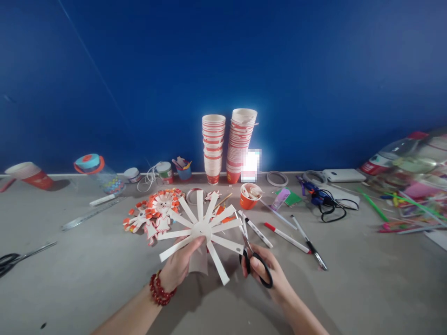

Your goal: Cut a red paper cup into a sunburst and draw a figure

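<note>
My left hand [182, 261] grips a paper cup cut into strips [201, 230], its thumb pressed near the round centre. The white strips spread outward like rays, and one at the right has a dark oval mark near its end. My right hand [267, 266] is closed around the black handles of a pair of scissors [256, 264]. The scissor blades point up and away, beside the strip ends on the right. Behind the cut cup lie paper figures with orange and white fringes [164, 204], partly covered by it.
Two tall stacks of paper cups [213, 149] stand by the blue wall. A small cup of scraps [250, 196], markers [286, 237] and a glue gun [317, 195] lie beyond my right hand. Other scissors [21, 258] rest at left; bottles [391, 153] and straws crowd the far right.
</note>
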A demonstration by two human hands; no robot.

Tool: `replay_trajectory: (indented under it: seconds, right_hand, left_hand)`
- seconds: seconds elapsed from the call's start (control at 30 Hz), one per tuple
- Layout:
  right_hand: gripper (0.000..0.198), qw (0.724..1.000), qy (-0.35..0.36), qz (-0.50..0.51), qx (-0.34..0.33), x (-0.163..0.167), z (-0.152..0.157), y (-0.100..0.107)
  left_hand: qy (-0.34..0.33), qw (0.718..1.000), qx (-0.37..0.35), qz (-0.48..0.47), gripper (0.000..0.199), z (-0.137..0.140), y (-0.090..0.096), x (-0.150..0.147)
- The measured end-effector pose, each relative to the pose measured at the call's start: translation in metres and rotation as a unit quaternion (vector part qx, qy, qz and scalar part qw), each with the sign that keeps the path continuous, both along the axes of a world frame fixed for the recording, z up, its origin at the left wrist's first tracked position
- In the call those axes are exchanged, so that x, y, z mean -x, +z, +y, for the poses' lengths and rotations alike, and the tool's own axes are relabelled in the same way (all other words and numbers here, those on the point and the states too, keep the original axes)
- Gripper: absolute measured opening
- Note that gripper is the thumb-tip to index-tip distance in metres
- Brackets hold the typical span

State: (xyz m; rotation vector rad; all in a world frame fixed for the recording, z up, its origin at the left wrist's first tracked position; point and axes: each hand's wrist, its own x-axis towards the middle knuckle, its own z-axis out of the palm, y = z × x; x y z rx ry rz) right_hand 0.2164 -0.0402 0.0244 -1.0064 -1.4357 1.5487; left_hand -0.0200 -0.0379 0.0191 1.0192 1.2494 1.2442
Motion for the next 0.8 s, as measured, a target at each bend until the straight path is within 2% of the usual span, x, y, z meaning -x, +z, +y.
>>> replay_trajectory:
  seconds: [0.17,0.3,0.43,0.6,0.8]
  right_hand:
    - [0.058,1.0,0.003,0.008,0.005,0.001,0.0,0.0]
    - [0.058,1.0,0.004,0.011,0.02,0.001,0.0,-0.003]
    - [0.06,1.0,0.019,0.004,0.023,-0.002,0.001,-0.009]
    - [0.059,1.0,0.019,0.003,0.019,-0.002,0.002,-0.009]
    - [0.055,1.0,-0.002,0.017,0.018,0.0,-0.001,-0.003]
  left_hand:
    - [0.014,1.0,0.001,-0.028,0.028,0.002,-0.005,0.0]
    - [0.019,1.0,-0.006,-0.004,0.024,0.003,-0.008,0.003]
    - [0.034,0.999,-0.011,0.036,0.022,0.002,-0.005,0.004]
    - [0.015,0.999,-0.016,0.036,0.021,0.003,0.001,0.003]
    - [-0.04,0.997,0.023,-0.062,0.018,0.003,0.003,-0.002]
